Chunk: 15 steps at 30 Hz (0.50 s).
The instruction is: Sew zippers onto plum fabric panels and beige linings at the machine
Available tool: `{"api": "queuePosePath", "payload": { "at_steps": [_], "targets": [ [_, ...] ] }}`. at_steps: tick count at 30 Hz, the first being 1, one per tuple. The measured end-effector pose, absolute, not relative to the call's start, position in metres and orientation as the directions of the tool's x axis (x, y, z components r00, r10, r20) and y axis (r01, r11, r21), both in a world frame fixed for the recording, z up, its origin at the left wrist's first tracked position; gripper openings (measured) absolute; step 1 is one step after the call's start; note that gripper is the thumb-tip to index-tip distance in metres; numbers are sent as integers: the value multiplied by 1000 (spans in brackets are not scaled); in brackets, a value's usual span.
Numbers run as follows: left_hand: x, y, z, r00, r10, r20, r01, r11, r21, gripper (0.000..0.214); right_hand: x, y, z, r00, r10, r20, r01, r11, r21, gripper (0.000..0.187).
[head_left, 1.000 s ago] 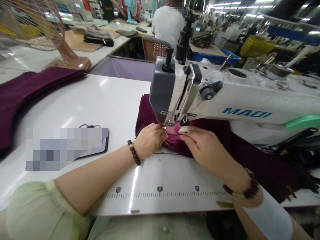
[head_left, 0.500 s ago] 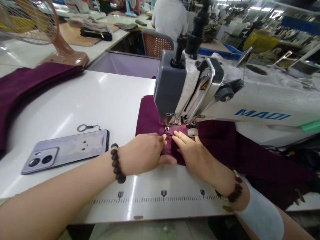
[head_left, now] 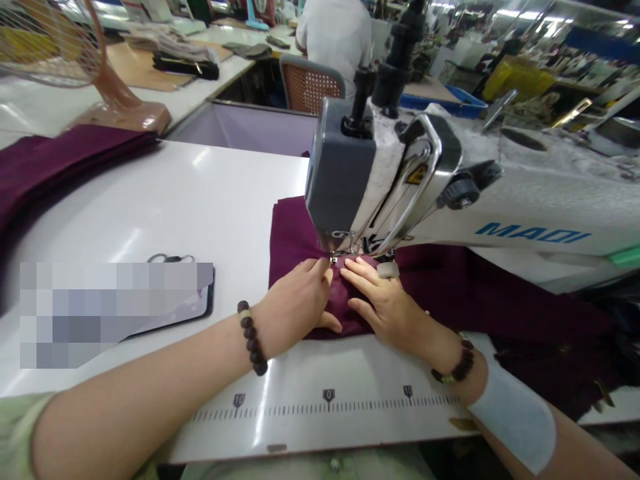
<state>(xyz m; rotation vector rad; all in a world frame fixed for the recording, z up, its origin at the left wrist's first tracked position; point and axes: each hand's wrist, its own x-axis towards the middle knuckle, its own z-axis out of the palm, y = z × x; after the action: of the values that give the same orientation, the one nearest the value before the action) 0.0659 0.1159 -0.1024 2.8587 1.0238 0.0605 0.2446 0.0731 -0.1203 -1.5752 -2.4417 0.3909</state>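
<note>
A piece of dark purple cloth (head_left: 295,227) lies flat under the head of a sewing machine (head_left: 340,173), and more of it trails off to the right. My left hand (head_left: 295,300) rests on the cloth, fingers bent down beside the presser foot (head_left: 333,259) and thumb held apart. Just right of it, my right hand (head_left: 390,300) lies on the cloth with fingers spread flat, the tips close to the foot. A pale band circles one of its fingers. The needle's tip is hard to make out behind the fingers.
A phone (head_left: 195,303), partly blurred out, lies on the white table left of my forearm. Folded purple cloth (head_left: 75,157) is stacked at the far left, near a fan (head_left: 120,113). A ruler scale (head_left: 327,405) runs along the front edge. Beyond sits a person in white (head_left: 335,33).
My left hand has tilted, its fingers pointing more up toward the presser foot. The cloth's near edge has come slightly toward me. My right hand stays flat, its thumb now more visible.
</note>
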Motion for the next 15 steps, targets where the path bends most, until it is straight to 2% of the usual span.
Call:
{"api": "queuePosePath", "payload": {
  "at_steps": [3,6,15],
  "targets": [
    [67,117,-103,759,651,-14,649,-755,97,79,237,75,-115,-379,925,33,894,375,-245,39],
    [67,119,-103,766,639,-67,643,-762,79,77,229,73,-114,-366,930,24,915,365,-173,41],
    [66,113,-119,732,676,80,675,-736,43,69,232,71,-128,-381,924,24,896,376,-237,53]
  ]
}}
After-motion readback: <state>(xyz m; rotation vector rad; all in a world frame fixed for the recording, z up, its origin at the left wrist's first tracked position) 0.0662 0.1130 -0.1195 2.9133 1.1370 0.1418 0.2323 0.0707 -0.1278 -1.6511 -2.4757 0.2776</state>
